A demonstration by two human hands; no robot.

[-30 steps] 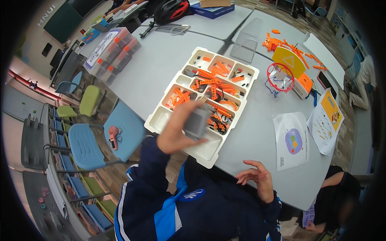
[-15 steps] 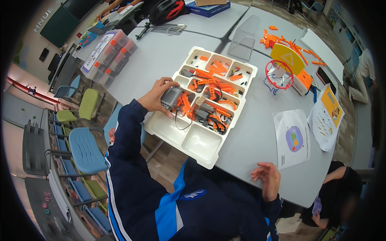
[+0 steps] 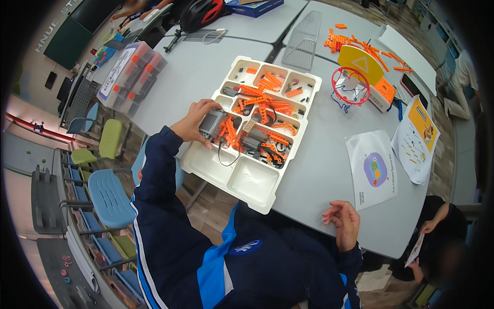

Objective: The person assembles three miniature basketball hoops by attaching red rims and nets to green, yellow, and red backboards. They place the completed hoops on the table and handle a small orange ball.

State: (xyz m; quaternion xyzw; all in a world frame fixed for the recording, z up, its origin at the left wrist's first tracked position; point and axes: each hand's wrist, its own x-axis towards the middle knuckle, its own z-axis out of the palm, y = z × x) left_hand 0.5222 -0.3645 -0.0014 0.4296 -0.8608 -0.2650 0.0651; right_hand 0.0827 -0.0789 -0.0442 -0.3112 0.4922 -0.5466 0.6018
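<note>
My left hand [image 3: 197,122] grips a grey controller block [image 3: 210,126] at the left edge of a white compartment tray [image 3: 253,181]. Thumb and fingers clasp the block's two sides, and its underside is hidden. Beside it in the tray lie orange beams [image 3: 228,130], with grey motors [image 3: 254,140] and a thin black cable [image 3: 224,160] that loops into a bare front compartment. Away from the tray, my right hand [image 3: 345,223] hovers by the table's near edge. Its fingers are loosely bent and apart, holding nothing.
Right of the tray are a red hoop [image 3: 351,87] with a yellow backboard [image 3: 359,64], a printed sheet [image 3: 371,170] and a booklet [image 3: 416,139]. Loose orange pieces [image 3: 355,42] lie farther back. Clear storage cases [image 3: 135,77] stand at left. Another person [image 3: 437,232] is at lower right.
The whole view has shifted slightly. My left hand keeps its grip on the controller block at the tray's left edge. My right hand stays almost in place. The person at lower right has moved their hands.
</note>
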